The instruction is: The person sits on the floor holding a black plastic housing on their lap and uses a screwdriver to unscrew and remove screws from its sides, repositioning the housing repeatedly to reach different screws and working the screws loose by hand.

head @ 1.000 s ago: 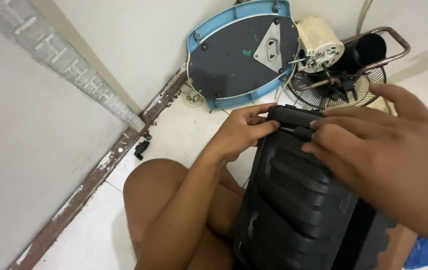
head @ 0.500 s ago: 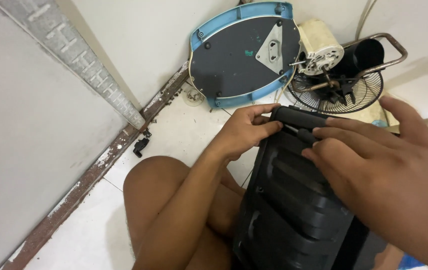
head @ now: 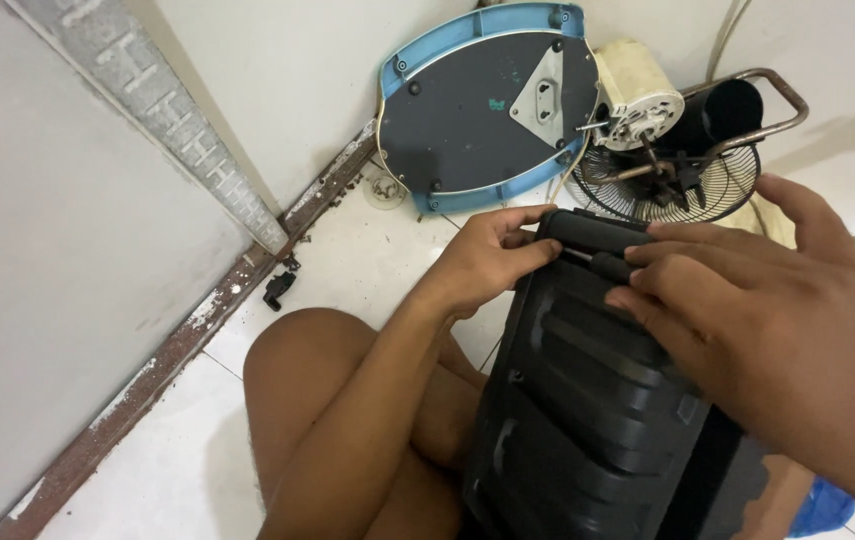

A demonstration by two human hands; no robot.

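Black ribbed plastic housing (head: 588, 400) rests propped on the seated person's lap, its top edge toward the dismantled fan (head: 663, 160) by the wall. At that edge, the left hand (head: 488, 260) pinches a corner, fingers closed on it; the right hand (head: 758, 320) presses a slim screwdriver-like tool (head: 598, 262) against the rim. It looks like a fastening step, calling for steady alignment.

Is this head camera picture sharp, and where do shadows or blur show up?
Head view: soft, even light, no glare; the left hand and black ribbed panel look sharp; the right hand, close to the lens, looms large and slightly soft; faint shadows lie on the white floor tiles beside the knee; wall lines bow a little.
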